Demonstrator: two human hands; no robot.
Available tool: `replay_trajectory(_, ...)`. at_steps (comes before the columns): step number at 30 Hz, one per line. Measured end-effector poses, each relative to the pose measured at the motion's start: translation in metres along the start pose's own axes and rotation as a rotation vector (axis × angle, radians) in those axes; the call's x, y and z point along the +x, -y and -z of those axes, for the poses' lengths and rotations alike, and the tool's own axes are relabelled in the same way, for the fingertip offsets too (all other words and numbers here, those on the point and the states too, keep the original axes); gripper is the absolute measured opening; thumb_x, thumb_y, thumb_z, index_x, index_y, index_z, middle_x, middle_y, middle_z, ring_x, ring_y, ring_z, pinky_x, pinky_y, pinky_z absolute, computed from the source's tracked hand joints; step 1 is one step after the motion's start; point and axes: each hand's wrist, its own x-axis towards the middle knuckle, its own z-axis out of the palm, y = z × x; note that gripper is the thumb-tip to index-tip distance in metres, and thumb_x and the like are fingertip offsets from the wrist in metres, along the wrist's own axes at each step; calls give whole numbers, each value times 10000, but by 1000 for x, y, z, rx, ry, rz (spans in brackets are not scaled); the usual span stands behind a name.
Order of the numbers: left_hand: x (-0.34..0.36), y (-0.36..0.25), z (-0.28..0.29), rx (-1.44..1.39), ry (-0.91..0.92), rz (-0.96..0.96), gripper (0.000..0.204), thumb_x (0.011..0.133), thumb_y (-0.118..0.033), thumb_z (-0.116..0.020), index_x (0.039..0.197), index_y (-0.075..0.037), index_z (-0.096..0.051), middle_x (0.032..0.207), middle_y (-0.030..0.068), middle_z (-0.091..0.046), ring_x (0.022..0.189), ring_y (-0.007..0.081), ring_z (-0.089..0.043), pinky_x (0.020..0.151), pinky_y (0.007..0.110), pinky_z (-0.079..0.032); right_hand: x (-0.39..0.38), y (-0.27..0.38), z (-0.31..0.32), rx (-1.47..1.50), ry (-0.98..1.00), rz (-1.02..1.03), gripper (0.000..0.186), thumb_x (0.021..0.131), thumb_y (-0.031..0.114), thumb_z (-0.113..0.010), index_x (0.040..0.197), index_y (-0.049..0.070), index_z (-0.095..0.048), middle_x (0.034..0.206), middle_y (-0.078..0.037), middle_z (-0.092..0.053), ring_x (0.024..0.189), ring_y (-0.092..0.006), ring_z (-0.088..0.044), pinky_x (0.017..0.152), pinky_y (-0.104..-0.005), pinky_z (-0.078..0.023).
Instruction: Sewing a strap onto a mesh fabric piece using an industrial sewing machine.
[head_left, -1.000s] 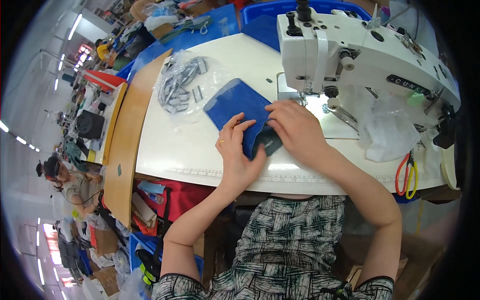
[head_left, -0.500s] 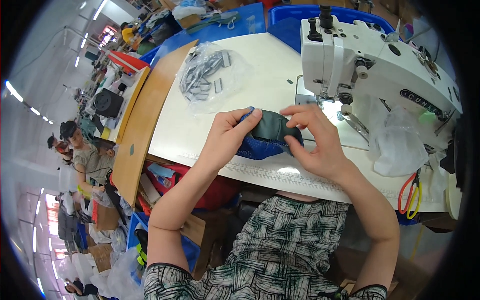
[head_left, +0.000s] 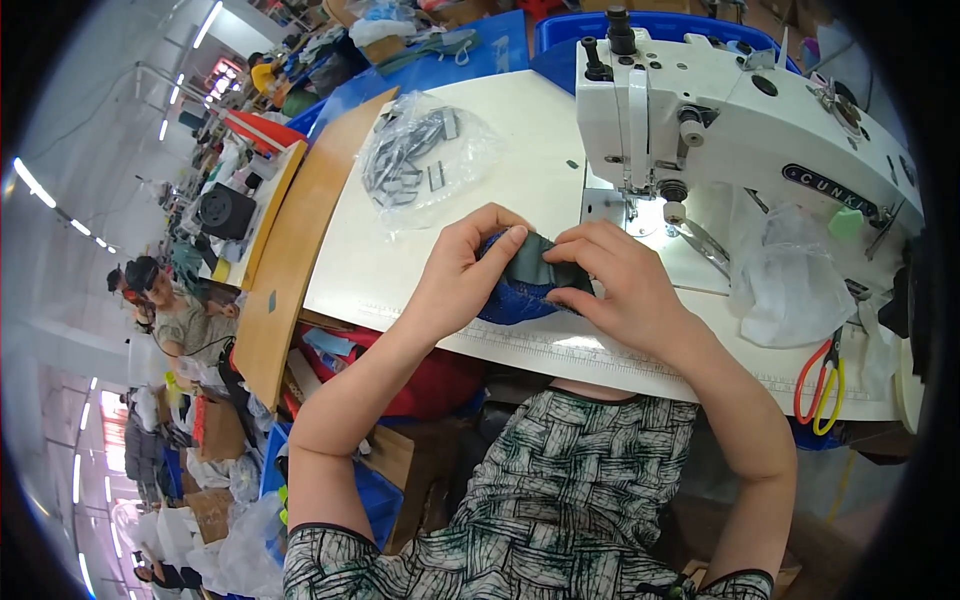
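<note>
Between my hands is a small piece of fabric (head_left: 520, 303), blue mesh below with a dark green panel on top. My left hand (head_left: 467, 268) pinches its left end between thumb and fingers. At the right end, my right hand (head_left: 618, 283) grips the edge, thumb below and fingers above. The piece is held just over the front of the white table (head_left: 385, 275). Behind my right hand stands a white sewing machine (head_left: 690, 115), its lamp lighting the needle area. Its underside and what lies inside its fold are hidden.
A clear plastic bag (head_left: 425, 160) of dark strips lies at the back left of the table. Scissors (head_left: 822, 385) with red and yellow handles are at the right edge, near a whitish plastic bag (head_left: 790, 285). A wooden board (head_left: 300, 260) borders the left side. Other people work farther left.
My right fingers have closed down onto the green panel, hiding more of it. The hands have drawn slightly closer together. The view has shifted a little.
</note>
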Motion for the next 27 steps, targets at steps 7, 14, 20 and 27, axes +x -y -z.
replay_trajectory(7,-3,-11,2,147,34,-154,184,968,-65,-681,1152,-46,-686,1108,72,-666,978,145,-621,843,282,-487,2,2,1,286,-28,-264,133,885,86,-697,1003,27,-703,960,-100,-691,890,-276,-678,784,-353,-552)
replay_trajectory(14,-4,-19,-11,404,42,-300,258,791,-36,-831,1013,-21,-702,1083,107,-636,1017,262,-655,886,336,-510,-1,-2,-1,365,-45,-260,142,884,97,-700,996,9,-704,924,-125,-692,850,-269,-682,766,-358,-538)
replay_trajectory(20,1,-21,-5,384,53,-258,139,895,-30,-734,1029,3,-712,957,105,-672,877,232,-664,805,307,-516,1,-5,1,414,-71,-313,140,912,97,-692,1013,2,-715,943,-116,-721,866,-230,-690,763,-335,-530)
replay_trajectory(27,9,-13,-1,15,147,26,145,981,-115,-694,1024,22,-719,909,16,-716,879,77,-615,806,258,-503,3,2,7,536,-46,-432,151,936,125,-705,1018,-2,-715,903,-68,-735,842,-143,-657,764,-310,-517)
